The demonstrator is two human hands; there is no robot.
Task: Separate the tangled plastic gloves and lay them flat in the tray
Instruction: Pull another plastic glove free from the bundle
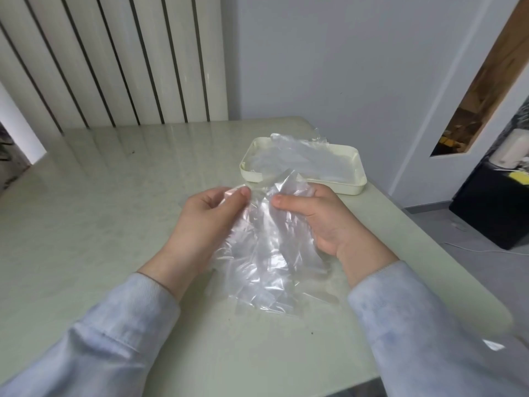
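Upper left of the frame I see a white slatted panel (pixel 108 58) behind the pale green table (pixel 100 196). At centre, just left of middle, my left hand (pixel 211 213) has its fingers curled, thumb and forefinger pinching an upper edge of the tangled plastic gloves (pixel 266 253). That crumpled clear bunch hangs between both hands and trails toward me onto the table. Right of middle, my right hand (pixel 317 222) grips the bunch, thumb pressed on top, fingers curled behind the film. Beyond it, upper right of centre, the cream tray (pixel 343 193) sits near the table's edge with clear gloves (pixel 300 159) lying inside it.
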